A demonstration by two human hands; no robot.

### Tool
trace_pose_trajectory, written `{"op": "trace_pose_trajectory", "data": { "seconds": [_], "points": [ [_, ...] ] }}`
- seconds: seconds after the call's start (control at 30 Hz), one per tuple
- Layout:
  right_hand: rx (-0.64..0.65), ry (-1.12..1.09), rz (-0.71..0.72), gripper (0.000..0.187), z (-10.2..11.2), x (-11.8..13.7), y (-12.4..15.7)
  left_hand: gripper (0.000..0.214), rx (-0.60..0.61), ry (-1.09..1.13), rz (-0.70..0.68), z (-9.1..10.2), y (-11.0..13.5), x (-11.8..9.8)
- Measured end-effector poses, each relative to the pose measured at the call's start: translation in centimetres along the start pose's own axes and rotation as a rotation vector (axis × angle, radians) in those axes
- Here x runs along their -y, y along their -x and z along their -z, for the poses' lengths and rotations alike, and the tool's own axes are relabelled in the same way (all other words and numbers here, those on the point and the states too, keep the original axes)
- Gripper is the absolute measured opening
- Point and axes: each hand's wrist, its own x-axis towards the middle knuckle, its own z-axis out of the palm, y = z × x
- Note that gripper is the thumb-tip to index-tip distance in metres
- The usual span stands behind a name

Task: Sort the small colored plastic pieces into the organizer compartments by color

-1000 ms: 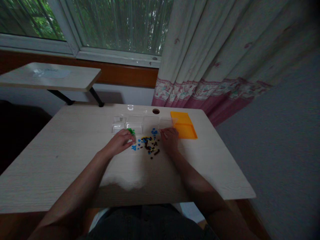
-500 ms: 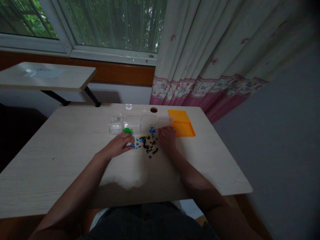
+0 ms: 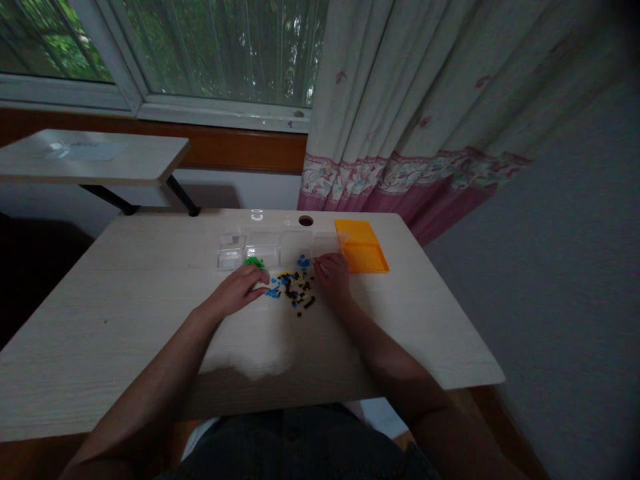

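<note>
A loose pile of small brown, yellow and blue building bricks (image 3: pixel 295 287) lies on the table between my hands. My left hand (image 3: pixel 240 288) rests at its left side, thumb and fingers apart, with several blue bricks (image 3: pixel 273 292) by the fingertips. Just beyond that hand is a heap of green bricks (image 3: pixel 255 262). At the right of the pile my right hand (image 3: pixel 333 273) has its fingers drawn together; what they hold, if anything, is too small to make out. Close to its fingertips sits a group of blue bricks (image 3: pixel 303 261).
Behind the bricks stands a clear compartment tray (image 3: pixel 263 255). To the right lies an open orange case (image 3: pixel 367 257). A cable hole (image 3: pixel 306 221) is near the table's (image 3: pixel 125 300) back edge. A raised shelf (image 3: pixel 150 160) stands at the back left, and a curtain (image 3: pixel 380 133) hangs behind.
The blue brick at my left fingertips has been let go and lies with the other blue ones. My left thumb and fingers have parted. My right hand stays nearly where it was.
</note>
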Motion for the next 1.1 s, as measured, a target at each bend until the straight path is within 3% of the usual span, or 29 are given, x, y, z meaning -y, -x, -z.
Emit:
{"op": "trace_pose_trajectory", "data": {
  "seconds": [0.5, 0.93, 1.1],
  "points": [
    [0.002, -0.009, 0.005, 0.017, 0.1, 0.2, 0.0, 0.022, 0.062, -0.018, -0.015, -0.6, -0.2, -0.7],
    [0.035, -0.009, 0.013, 0.019, 0.2, 0.3, -0.1, 0.023, -0.015, -0.025, 0.031, -1.6, -0.7, -0.9],
    [0.047, 0.050, 0.080, 0.018, 0.7, 1.2, 0.0, 0.025, -0.027, -0.048, 0.053, -1.9, -0.8, -1.0]
  ]
}}
